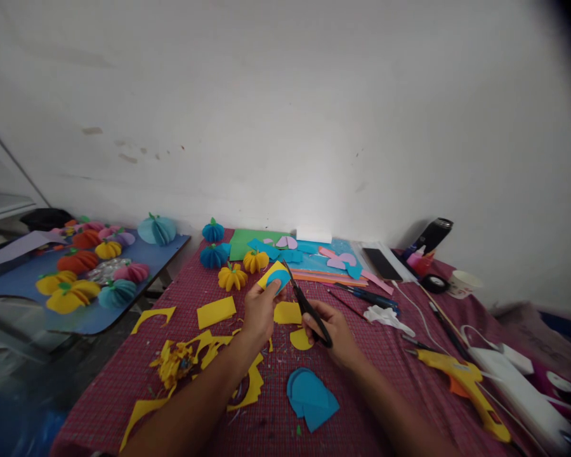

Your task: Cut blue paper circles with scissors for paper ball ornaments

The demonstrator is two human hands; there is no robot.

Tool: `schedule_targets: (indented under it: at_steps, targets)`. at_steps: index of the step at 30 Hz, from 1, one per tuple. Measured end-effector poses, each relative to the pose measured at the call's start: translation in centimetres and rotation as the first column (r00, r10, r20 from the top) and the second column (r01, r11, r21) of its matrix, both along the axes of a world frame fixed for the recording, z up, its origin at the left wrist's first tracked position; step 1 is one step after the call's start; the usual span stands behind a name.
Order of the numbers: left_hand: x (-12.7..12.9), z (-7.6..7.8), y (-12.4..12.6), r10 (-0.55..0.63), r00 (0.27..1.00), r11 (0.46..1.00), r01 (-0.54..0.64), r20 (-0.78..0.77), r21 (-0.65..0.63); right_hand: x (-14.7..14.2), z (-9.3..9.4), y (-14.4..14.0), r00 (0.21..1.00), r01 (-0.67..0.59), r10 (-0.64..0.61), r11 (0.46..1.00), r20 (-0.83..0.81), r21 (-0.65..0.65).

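Observation:
My left hand [261, 310] pinches a yellow paper piece [265, 277] with a rounded blue paper piece [280, 277] lying on top of it. Black-handled scissors [311, 311] are gripped in my right hand [330, 327], their blades pointing up beside the right edge of the held paper. Whether the blades touch the paper I cannot tell. Below my hands lie a rounded yellow cutout [301, 339] and a yellow rectangle [288, 312]. Nearer to me is a stack of blue cutouts [309, 393]. Yellow offcuts [209, 346] are scattered around my left forearm.
Yellow paper pumpkins [232, 277] and blue ones [213, 231] stand at the back left. More paper pumpkins cover a blue table [164, 263] to the left. A glue gun [464, 384], phone [382, 263], black bottle [433, 235] and paper cup [462, 284] are on the right.

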State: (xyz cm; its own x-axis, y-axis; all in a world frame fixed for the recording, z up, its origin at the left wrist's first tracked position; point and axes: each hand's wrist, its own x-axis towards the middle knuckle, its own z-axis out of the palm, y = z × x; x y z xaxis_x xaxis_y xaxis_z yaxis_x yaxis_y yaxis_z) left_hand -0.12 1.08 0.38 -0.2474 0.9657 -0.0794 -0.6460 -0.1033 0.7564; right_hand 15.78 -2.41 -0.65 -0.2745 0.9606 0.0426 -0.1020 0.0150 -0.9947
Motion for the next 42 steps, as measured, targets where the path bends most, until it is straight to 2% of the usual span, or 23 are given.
schedule_targets:
  at_steps: [10, 20, 27, 36, 42]
  targets:
    - [0.1, 0.4, -0.1, 0.003, 1.000, 1.000, -0.004, -0.008, -0.019, 0.2, -0.1, 0.0, 0.999, 0.008, -0.009, 1.000, -0.033, -0.013]
    - [0.0, -0.7, 0.1, -0.028, 0.992, 1.000, 0.029, -0.121, 0.003, 0.3, -0.2, 0.1, 0.997, 0.020, -0.020, 1.000, -0.071, -0.011]
    - [-0.1, -0.3, 0.0, -0.045, 0.992, 0.999, 0.044, -0.120, -0.006, 0.7, 0.0, 0.2, 0.998, 0.009, -0.011, 1.000, -0.068, -0.026]
    - [-0.2, 0.4, -0.1, -0.063, 0.993, 0.998, 0.063, -0.095, -0.011, 0.9, 0.7, 0.2, 1.000, 0.016, -0.015, 1.000, 0.014, -0.022]
    - [-0.5, 0.3, 0.0, -0.080, 0.992, 0.996, 0.083, -0.099, 0.018, 1.2, 0.7, 0.3, 1.000, -0.006, 0.005, 1.000, -0.027, -0.024]
